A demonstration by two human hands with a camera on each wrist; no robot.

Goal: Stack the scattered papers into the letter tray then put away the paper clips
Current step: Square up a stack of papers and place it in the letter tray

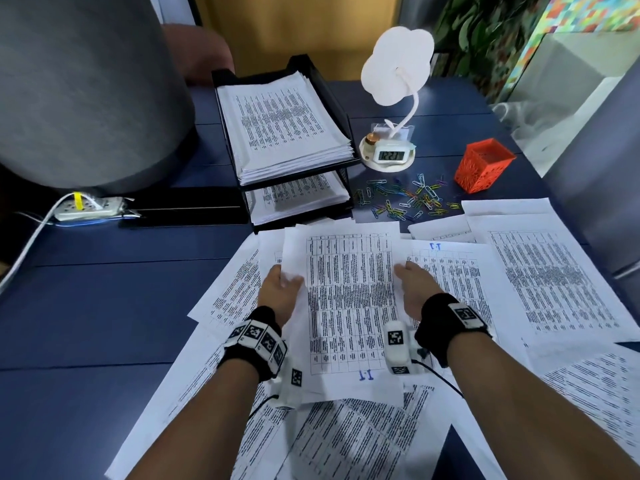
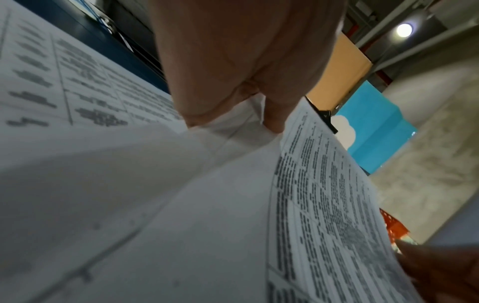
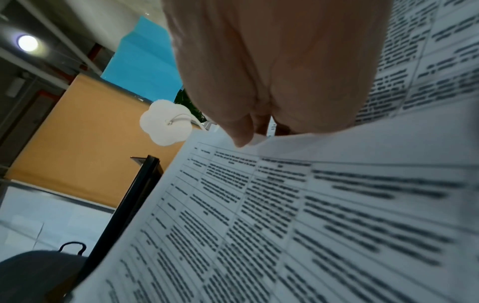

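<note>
I hold a printed sheet (image 1: 349,306) lifted over the scattered papers (image 1: 550,282) on the blue table. My left hand (image 1: 281,285) pinches its left edge and my right hand (image 1: 408,282) pinches its right edge. In the left wrist view my left hand (image 2: 233,114) has thumb and fingers closed on the sheet (image 2: 324,205). Likewise my right hand (image 3: 249,133) grips the sheet (image 3: 298,215) at its edge. A black two-tier letter tray (image 1: 325,84) stands behind, with paper stacks on both tiers. Coloured paper clips (image 1: 408,200) lie scattered to its right.
An orange mesh pen holder (image 1: 483,164) stands right of the clips. A white cloud-shaped lamp with a clock base (image 1: 389,150) sits beside the tray. A large grey cylinder (image 1: 83,88) and a power strip (image 1: 90,207) occupy the far left. Bare blue tabletop (image 1: 104,306) lies left.
</note>
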